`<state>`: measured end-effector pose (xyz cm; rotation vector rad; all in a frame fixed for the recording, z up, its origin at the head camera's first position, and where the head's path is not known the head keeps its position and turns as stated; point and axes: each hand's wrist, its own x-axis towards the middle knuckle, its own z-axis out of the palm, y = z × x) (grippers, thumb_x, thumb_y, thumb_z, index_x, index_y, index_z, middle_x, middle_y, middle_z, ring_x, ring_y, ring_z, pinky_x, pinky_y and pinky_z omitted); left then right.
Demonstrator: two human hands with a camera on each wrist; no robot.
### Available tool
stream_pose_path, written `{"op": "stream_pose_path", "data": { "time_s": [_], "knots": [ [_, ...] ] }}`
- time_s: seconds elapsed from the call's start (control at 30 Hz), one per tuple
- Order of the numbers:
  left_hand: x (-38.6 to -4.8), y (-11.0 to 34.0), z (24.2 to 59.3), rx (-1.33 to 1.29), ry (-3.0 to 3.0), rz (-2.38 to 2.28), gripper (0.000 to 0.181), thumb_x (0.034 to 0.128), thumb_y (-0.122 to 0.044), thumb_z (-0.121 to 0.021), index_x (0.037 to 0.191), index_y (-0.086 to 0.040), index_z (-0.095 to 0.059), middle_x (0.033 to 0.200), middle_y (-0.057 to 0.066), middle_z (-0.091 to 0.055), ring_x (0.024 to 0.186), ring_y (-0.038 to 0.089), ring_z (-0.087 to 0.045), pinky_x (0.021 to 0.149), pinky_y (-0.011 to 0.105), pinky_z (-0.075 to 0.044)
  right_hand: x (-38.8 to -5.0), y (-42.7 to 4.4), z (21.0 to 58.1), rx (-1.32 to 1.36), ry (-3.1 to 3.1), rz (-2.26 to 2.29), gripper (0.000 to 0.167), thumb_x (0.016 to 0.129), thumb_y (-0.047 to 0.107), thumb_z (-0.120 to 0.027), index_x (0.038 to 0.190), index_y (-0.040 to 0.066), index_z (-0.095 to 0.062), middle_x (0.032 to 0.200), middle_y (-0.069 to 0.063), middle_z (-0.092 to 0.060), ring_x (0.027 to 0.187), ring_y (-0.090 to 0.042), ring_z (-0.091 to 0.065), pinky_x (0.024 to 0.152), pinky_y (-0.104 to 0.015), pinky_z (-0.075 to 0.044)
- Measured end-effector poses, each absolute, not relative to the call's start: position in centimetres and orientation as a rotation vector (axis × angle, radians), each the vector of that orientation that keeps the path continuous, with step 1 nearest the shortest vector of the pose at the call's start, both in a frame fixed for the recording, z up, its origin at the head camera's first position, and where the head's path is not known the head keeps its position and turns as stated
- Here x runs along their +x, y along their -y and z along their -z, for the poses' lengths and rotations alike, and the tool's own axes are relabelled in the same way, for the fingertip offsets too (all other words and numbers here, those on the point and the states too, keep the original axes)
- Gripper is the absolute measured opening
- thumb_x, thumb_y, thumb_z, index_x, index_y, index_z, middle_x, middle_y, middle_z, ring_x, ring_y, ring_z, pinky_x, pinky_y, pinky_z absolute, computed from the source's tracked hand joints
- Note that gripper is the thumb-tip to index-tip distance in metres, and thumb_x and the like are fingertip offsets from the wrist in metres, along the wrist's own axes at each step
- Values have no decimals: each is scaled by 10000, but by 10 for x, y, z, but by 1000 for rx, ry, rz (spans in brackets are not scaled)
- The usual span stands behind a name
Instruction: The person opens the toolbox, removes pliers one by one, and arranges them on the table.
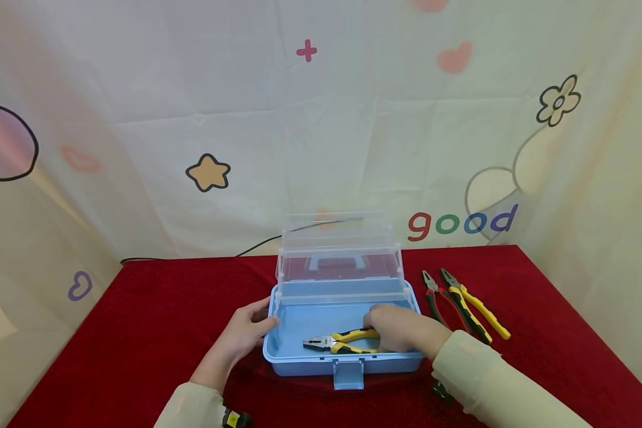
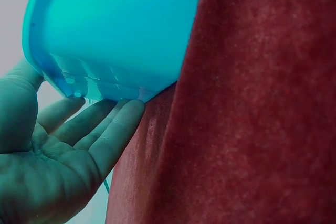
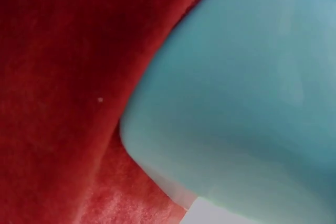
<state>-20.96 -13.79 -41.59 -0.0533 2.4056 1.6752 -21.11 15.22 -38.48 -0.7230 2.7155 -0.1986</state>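
Note:
A light-blue toolbox [image 1: 299, 367] with a raised see-through lid [image 1: 339, 266] stands on the red cloth. My left hand [image 1: 247, 329] holds its left side, thumb over the rim and fingers along the outside. In the left wrist view those fingers [image 2: 113, 135] lie against the toolbox's outer wall [image 2: 121, 24]. Inside the box, my right hand [image 1: 398, 328] grips the handles of yellow-and-black pliers [image 1: 325, 342]; their jaws point left and the handle ends are hidden by the hand. The right wrist view shows only the toolbox's outside [image 3: 236, 93] and cloth, no hand.
Red-and-black pliers [image 1: 431, 288] and another yellow-and-black pair [image 1: 478, 306] lie right of the box. A small black-and-yellow object [image 1: 234, 418] sits near my left sleeve, a dark item [image 1: 441, 391] beside the right sleeve. A printed curtain [image 1: 326, 148] hangs behind.

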Motion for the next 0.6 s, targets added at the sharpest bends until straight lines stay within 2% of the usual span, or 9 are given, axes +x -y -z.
{"op": "stream_pose_path", "data": {
  "time_s": [0.27,0.47,0.6],
  "knots": [
    [-209,139,416,-54,-2401,-1675,592,894,-184,-620,1440,-113,-402,1323,204,-533,985,258,-644,750,435,-583,-215,-157,386,-761,-2693,251,290,749,202,-774,1007,94,-699,861,67,-628,767,-86,-499,784,-313,-491],
    [-210,139,416,-52,-2400,-1671,594,896,-190,-618,1443,-117,-398,1323,201,-534,982,250,-640,752,436,-583,-215,-161,383,-746,-2662,359,417,741,219,-781,1119,80,-675,1018,22,-657,877,-101,-531,894,-358,-494],
    [-210,139,416,-53,-2399,-1668,591,898,-193,-616,1443,-118,-398,1323,199,-535,985,251,-639,756,436,-582,-215,-164,381,-754,-2644,429,458,744,218,-776,1155,61,-649,1070,-3,-638,920,-117,-524,910,-379,-488]
  ]
}}
